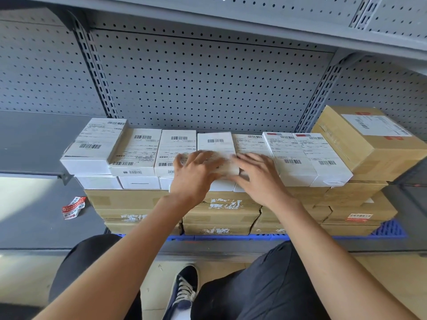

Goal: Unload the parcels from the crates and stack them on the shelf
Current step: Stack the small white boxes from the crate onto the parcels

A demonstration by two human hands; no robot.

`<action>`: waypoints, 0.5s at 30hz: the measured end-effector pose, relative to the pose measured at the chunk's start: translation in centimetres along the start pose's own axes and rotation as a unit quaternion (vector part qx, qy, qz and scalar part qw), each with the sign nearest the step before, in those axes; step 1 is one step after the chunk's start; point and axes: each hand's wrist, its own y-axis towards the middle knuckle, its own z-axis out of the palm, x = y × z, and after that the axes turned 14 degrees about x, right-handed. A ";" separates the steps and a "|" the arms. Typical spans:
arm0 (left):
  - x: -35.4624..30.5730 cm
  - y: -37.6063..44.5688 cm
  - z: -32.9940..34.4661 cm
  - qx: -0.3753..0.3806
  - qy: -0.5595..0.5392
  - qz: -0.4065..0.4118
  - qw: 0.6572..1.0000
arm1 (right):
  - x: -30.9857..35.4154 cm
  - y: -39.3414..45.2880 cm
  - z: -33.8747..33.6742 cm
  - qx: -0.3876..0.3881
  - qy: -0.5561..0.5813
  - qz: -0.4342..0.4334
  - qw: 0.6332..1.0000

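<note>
- Seven white parcels are counted in the top row, left to right, on stacked brown cartons [221,215] that sit on a blue pallet [390,229].
- The fourth white parcel [216,144], mid-row, is pressed by the left hand [196,172] and right hand [258,174], fingers spread flat.
- One large brown box [367,144] is seen rightmost.
</note>
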 end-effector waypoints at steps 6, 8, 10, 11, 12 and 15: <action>0.1 -0.1 0.4 0.004 0.022 0.009 1.000 | -0.1 -0.1 1.0 -0.014 -0.033 0.003 0.999; 0.1 0.0 0.3 0.001 0.020 0.011 1.000 | 0.1 0.0 1.1 -0.014 -0.044 0.005 0.999; 0.3 0.1 0.2 0.001 0.025 0.012 1.000 | 0.4 0.1 1.2 -0.010 -0.046 0.013 0.999; 0.4 0.1 0.1 -0.001 0.030 0.011 0.999 | 0.6 0.1 1.3 -0.013 -0.047 0.014 0.999; 0.7 0.1 0.1 -0.006 0.033 0.007 0.999 | 0.6 0.1 1.4 -0.019 -0.048 0.014 0.999; 1.6 0.1 0.1 -0.016 0.040 -0.024 0.999 | 0.6 0.1 1.8 -0.039 -0.058 0.013 0.997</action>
